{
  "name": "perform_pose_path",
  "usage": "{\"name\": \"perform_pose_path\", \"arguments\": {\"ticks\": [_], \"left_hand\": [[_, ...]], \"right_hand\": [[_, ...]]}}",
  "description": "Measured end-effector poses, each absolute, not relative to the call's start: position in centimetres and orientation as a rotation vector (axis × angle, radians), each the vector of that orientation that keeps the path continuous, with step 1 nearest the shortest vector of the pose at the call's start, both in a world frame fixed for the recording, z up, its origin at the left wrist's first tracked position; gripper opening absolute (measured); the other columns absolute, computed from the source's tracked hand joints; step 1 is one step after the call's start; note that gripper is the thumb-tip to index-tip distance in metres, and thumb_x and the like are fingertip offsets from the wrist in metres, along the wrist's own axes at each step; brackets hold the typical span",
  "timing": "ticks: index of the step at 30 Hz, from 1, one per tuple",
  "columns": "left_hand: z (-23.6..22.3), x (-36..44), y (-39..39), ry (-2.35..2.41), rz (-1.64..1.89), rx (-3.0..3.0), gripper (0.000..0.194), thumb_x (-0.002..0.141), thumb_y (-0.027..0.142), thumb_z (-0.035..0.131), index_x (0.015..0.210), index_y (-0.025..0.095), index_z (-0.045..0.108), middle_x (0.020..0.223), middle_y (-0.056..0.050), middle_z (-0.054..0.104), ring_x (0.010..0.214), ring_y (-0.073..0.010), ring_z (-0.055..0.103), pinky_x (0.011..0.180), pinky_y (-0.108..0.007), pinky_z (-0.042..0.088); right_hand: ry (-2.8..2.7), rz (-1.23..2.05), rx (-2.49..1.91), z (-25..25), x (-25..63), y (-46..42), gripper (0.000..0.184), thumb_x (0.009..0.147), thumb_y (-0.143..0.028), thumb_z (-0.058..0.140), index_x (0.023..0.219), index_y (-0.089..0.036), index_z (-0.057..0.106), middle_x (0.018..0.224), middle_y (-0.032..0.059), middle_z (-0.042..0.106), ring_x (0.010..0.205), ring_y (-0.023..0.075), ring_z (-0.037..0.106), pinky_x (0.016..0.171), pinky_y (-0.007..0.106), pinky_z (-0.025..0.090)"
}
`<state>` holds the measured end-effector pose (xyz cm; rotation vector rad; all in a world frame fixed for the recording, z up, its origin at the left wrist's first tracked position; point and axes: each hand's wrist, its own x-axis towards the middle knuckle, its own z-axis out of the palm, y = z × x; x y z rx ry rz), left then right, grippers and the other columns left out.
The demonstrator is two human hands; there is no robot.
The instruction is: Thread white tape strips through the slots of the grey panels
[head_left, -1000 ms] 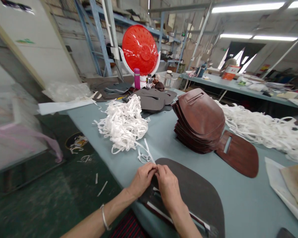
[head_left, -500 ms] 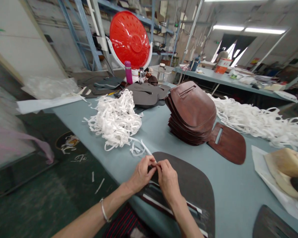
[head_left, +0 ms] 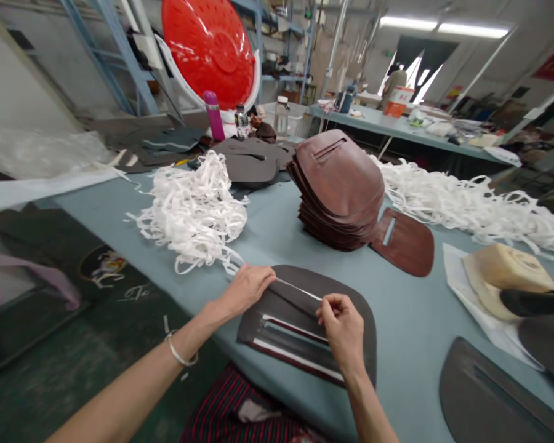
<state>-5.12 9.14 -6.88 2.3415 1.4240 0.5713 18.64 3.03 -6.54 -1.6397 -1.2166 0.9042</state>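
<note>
White strip (head_left: pixel 298 289) is stretching over a dark panel (head_left: pixel 281 301) on the table. Left to right: strip pile (head_left: pixel 189 212) is sitting loose; purple bottle (head_left: pixel 213 115), dark bottle (head_left: pixel 241 123) are standing capped; left hand (head_left: pixel 249 288) is pinching strip; clear bottle (head_left: pixel 281 117) is standing by bin (head_left: pixel 299 120), contents unclear; right hand (head_left: pixel 341 326) is pinching strip too.

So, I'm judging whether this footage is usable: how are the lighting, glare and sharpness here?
Head view: the ceiling lights are blown out to white, and the red dish carries bright glare spots. Head view: the white strip between the left hand and right hand reads clearly, while the clear plastic at far left looks soft. Head view: things stretch toward the edges.
</note>
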Motion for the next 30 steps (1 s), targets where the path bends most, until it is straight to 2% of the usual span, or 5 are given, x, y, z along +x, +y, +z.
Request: {"name": "perform_pose_path", "arguments": {"ticks": [7,13,20,25,30], "left_hand": [[-6.4,-4.3,3.5,1.28,0.395,2.051,0.025,0.093,0.034,0.041,0.087,0.024,0.063,0.088,0.002,0.067,0.085,-0.0148,0.059,0.082,-0.028,0.036],[-7.2,-5.1,6.2,1.375,0.449,1.946,0.026,0.087,0.036,0.046,0.084,0.02,0.066,0.081,-0.001,0.067,0.071,-0.0139,0.058,0.069,-0.025,0.04],[-6.2,-7.4,10.8,1.275,0.421,2.024,0.026,0.085,0.037,0.046,0.086,0.019,0.066,0.085,-0.002,0.067,0.079,-0.0156,0.059,0.075,-0.025,0.042],[-5.7,-8.0,8.0,1.355,0.423,1.938,0.024,0.084,0.037,0.047,0.085,0.019,0.064,0.073,0.0,0.064,0.067,-0.014,0.057,0.063,-0.023,0.041],[-5.9,-8.3,5.8,1.471,0.425,1.812,0.022,0.082,0.035,0.049,0.082,0.019,0.063,0.07,0.001,0.065,0.065,-0.0135,0.059,0.06,-0.022,0.039]], "right_hand": [[-1.326,0.869,-1.932,-8.2,25.7,-2.9,0.026,0.076,-0.044,0.058,0.076,-0.018,0.06,0.063,0.0005,0.062,0.056,0.0138,0.055,0.053,0.023,0.04],[-1.121,0.913,-1.806,-9.3,22.2,-5.0,0.025,0.074,-0.043,0.061,0.073,-0.019,0.056,0.068,0.0015,0.061,0.061,0.0143,0.057,0.059,0.024,0.045],[-1.119,1.017,-1.713,-9.1,19.2,-2.2,0.037,0.082,-0.046,0.05,0.103,-0.016,0.057,0.061,-0.0024,0.054,0.053,0.0133,0.051,0.049,0.023,0.039],[-1.471,0.834,-1.797,-8.0,21.1,-2.9,0.032,0.084,-0.045,0.046,0.086,-0.017,0.063,0.066,0.0017,0.057,0.058,0.0149,0.054,0.058,0.026,0.043],[-1.548,0.889,-1.894,-8.1,21.6,-4.4,0.034,0.086,-0.048,0.043,0.082,-0.02,0.061,0.054,-0.0021,0.052,0.05,0.0138,0.051,0.051,0.023,0.041]]}}
